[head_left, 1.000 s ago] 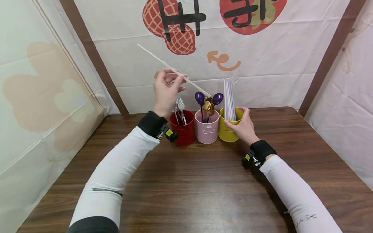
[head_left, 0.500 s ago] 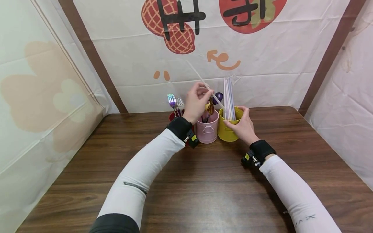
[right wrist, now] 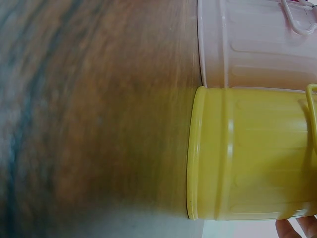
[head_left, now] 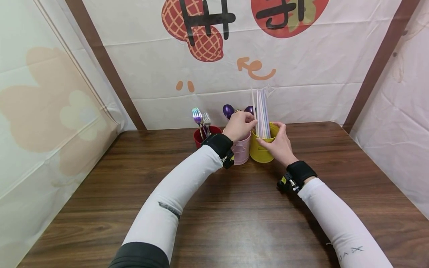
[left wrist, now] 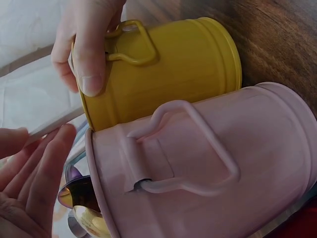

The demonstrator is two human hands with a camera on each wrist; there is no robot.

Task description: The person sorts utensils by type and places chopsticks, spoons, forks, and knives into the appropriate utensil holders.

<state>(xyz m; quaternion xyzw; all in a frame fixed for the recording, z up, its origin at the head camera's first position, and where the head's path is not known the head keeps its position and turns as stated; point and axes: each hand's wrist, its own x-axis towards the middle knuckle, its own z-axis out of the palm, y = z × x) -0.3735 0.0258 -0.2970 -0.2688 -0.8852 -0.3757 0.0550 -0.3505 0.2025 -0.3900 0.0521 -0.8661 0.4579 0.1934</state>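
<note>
My left hand [head_left: 238, 125] pinches a thin white drinking straw [head_left: 253, 102] between thumb and fingers. The straw stands almost upright at the left side of the yellow bucket [head_left: 261, 153], its lower end at the mouth. A bundle of pale straws [head_left: 263, 111] rises from that bucket. My right hand [head_left: 283, 147] grips the bucket by its rim, thumb at the front and fingers on the far right. The left wrist view shows the pinched straw [left wrist: 54, 123] crossing the yellow rim beside the right thumb. In the right wrist view only fingertips [right wrist: 292, 229] appear at the lower corner.
A pink bucket [head_left: 240, 154] with purple spoons [head_left: 228, 111] and gold ones stands against the yellow bucket. Left of it is a red bucket [head_left: 198, 138] with forks [head_left: 197, 117], partly behind my left wrist. A printed cloth wall [head_left: 151, 82] rises behind the wooden table [head_left: 214, 223].
My left hand has moved right and down from above the red bucket, turning the straw from slanted to nearly upright at the yellow bucket. My right hand has kept its hold.
</note>
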